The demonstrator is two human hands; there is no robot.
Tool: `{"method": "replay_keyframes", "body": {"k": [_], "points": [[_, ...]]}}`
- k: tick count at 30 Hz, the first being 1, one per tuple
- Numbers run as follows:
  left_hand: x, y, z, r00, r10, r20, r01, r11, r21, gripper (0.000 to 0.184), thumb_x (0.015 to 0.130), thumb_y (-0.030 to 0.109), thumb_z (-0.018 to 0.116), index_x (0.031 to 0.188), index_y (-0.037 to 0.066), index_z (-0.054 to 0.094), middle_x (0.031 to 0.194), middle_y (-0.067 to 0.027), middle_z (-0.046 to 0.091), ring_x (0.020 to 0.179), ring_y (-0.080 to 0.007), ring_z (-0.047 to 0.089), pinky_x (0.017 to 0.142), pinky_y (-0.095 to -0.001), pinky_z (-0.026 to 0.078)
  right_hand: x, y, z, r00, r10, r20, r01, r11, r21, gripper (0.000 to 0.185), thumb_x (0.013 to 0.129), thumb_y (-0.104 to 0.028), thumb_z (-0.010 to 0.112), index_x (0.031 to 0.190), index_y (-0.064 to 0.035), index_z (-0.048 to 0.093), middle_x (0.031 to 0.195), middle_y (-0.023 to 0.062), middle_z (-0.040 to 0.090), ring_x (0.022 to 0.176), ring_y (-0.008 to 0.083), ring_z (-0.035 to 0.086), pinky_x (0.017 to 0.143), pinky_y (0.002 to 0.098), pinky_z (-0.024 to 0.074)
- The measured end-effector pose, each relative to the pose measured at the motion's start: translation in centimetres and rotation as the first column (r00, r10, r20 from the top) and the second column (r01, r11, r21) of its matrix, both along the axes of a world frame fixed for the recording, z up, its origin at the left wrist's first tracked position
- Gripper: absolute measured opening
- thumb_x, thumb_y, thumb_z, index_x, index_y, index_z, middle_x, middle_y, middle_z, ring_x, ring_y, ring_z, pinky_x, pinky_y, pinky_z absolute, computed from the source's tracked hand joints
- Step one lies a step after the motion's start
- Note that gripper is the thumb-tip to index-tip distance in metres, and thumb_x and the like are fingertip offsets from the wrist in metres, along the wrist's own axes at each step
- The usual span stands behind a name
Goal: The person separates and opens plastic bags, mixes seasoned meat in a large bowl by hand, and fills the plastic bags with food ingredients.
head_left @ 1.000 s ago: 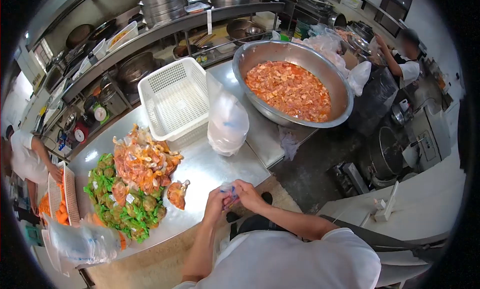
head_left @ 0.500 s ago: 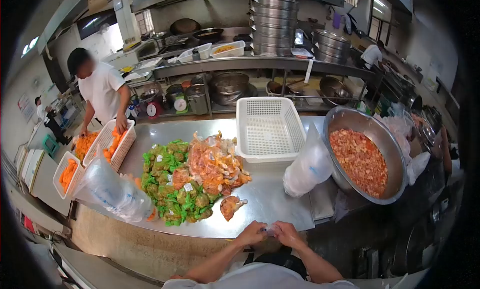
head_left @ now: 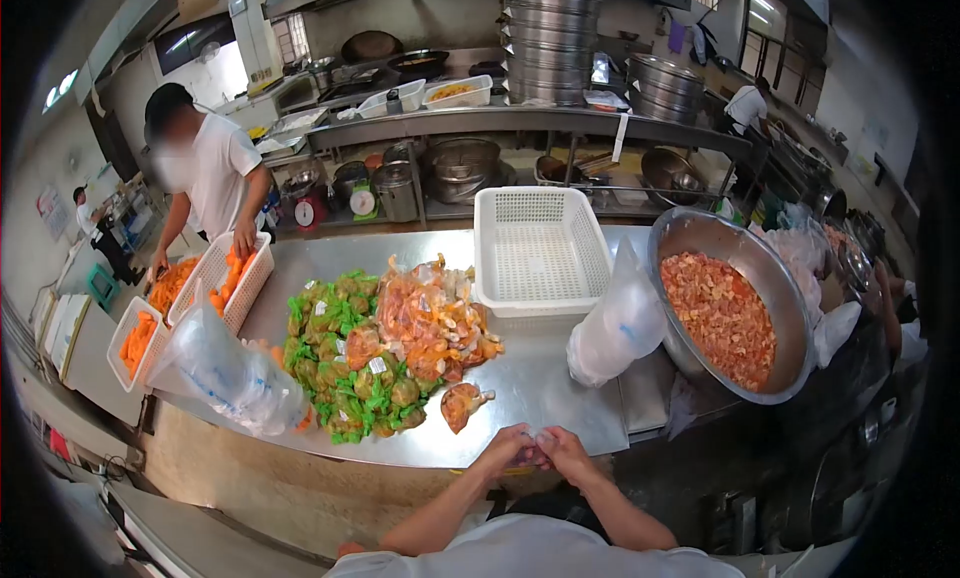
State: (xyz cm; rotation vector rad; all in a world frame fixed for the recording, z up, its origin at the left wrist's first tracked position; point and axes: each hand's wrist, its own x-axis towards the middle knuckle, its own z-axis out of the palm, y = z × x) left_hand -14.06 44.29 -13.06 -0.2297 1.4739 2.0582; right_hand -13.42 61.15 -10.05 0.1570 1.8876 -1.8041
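Observation:
My left hand (head_left: 507,449) and my right hand (head_left: 563,450) meet at the front edge of the metal table, fingers closed and nearly touching. Whatever is between the fingertips is too small to make out. Just beyond them lies a single small plastic bag of orange-red meat (head_left: 462,406). Behind it is a heap of similar meat-filled bags (head_left: 425,318), against a pile of green-tied bags (head_left: 345,368). A stack of clear plastic bags (head_left: 612,333) stands to the right. Beside that, a large steel bowl (head_left: 797,323) holds chopped red meat (head_left: 715,323).
A white plastic basket (head_left: 541,307) sits at the table's back. More clear bags (head_left: 225,368) lean at the left, near baskets of carrots (head_left: 232,278), where a co-worker (head_left: 215,163) reaches in. A shelf with stacked steamers (head_left: 548,48) runs behind.
Both hands have risen slightly and drawn closer together; the clear film seen between them is now mostly hidden. The co-worker at the left has shifted a little to the right.

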Motion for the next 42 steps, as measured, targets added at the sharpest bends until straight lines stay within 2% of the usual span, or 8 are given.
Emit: {"method": "replay_keyframes", "body": {"k": [4,7,13,16,24,27,32,42], "points": [[-0.5,0.2,-2.8,0.95,-0.098,-0.296,0.027,0.972,-0.235,0.017,0.083,0.013,0.064,0.099,0.006,0.063,0.071,-0.0049,0.06,0.067,-0.021,0.059,0.063,-0.0315,0.045,-0.3,1.4,-1.5,0.993,0.119,-0.017,-0.117,0.99,0.08,0.023,0.1,-0.027,0.055,0.098,-0.005,0.059,0.077,0.0013,0.059,0.068,0.009,0.056,0.06,0.0253,0.0502],[-0.3,0.5,-2.2,0.573,-0.124,-0.81,-0.417,0.807,-0.419,0.018,0.082,0.012,0.063,0.098,0.003,0.062,0.076,-0.0117,0.064,0.07,-0.0289,0.06,0.066,-0.0349,0.046,-0.4,2.2,-1.6,0.97,0.215,-0.109,-0.2,0.97,0.138,0.023,0.099,-0.027,0.056,0.093,-0.0049,0.059,0.074,0.0007,0.058,0.067,0.0089,0.056,0.059,0.0253,0.0495],[0.3,1.9,2.4,0.787,-0.443,-0.429,-0.037,0.66,-0.751,0.02,0.084,0.008,0.057,0.103,0.002,0.061,0.08,-0.0159,0.064,0.077,-0.0269,0.062,0.071,-0.037,0.048,-1.3,4.4,2.8,0.941,0.258,-0.22,-0.241,0.965,0.101,0.02,0.097,-0.021,0.059,0.089,-0.0034,0.059,0.071,0.0006,0.059,0.061,0.0079,0.056,0.055,0.025,0.0475],[0.6,3.4,0.6,0.787,-0.315,-0.53,0.08,0.905,-0.419,0.022,0.087,-0.003,0.048,0.106,0.0,0.059,0.086,-0.0029,0.064,0.084,-0.0143,0.061,0.074,-0.0303,0.05,-2.1,6.0,2.0,0.938,0.088,-0.336,-0.088,0.996,0.015,0.019,0.096,-0.019,0.061,0.088,-0.0023,0.059,0.071,0.0012,0.059,0.061,0.0076,0.057,0.054,0.0241,0.047],[1.9,10.5,-1.2,0.86,0.362,-0.36,-0.432,0.891,-0.137,0.021,0.086,-0.003,0.05,0.101,0.0,0.064,0.083,-0.0084,0.065,0.074,-0.0139,0.058,0.069,-0.0291,0.048,-2.1,9.8,-0.8,0.852,0.267,-0.449,-0.167,0.954,0.25,0.018,0.089,-0.015,0.068,0.095,0.0004,0.06,0.075,0.0072,0.063,0.068,0.0149,0.061,0.063,0.0311,0.0509],[1.4,11.4,0.6,0.794,0.313,-0.521,-0.532,0.773,-0.345,0.017,0.086,0.0,0.052,0.1,0.0,0.064,0.08,-0.009,0.064,0.07,-0.0143,0.057,0.066,-0.03,0.048,-1.7,10.4,-0.7,0.498,0.168,-0.85,0.289,0.893,0.346,0.019,0.086,-0.012,0.068,0.098,0.0005,0.06,0.079,0.0109,0.066,0.072,0.0203,0.065,0.069,0.035,0.0524],[-0.1,13.2,1.7,0.732,0.205,-0.65,-0.553,0.736,-0.391,0.012,0.088,0.006,0.055,0.094,0.001,0.064,0.072,-0.0072,0.061,0.067,-0.0162,0.058,0.063,-0.0324,0.048,-1.1,10.2,1.9,0.844,0.117,-0.524,0.066,0.946,0.317,0.016,0.084,-0.009,0.066,0.096,0.0003,0.06,0.08,0.0155,0.067,0.074,0.0289,0.068,0.069,0.0388,0.0533],[0.3,13.5,1.9,0.967,0.191,0.168,-0.216,0.965,0.145,0.02,0.095,0.023,0.061,0.109,0.008,0.06,0.102,-0.0056,0.063,0.091,-0.019,0.061,0.081,-0.0372,0.052,-3.6,13.2,-1.7,0.802,0.142,-0.581,0.007,0.969,0.246,0.013,0.082,-0.006,0.063,0.093,-0.0025,0.057,0.077,0.0168,0.065,0.072,0.0347,0.065,0.062,0.0428,0.049]]}}
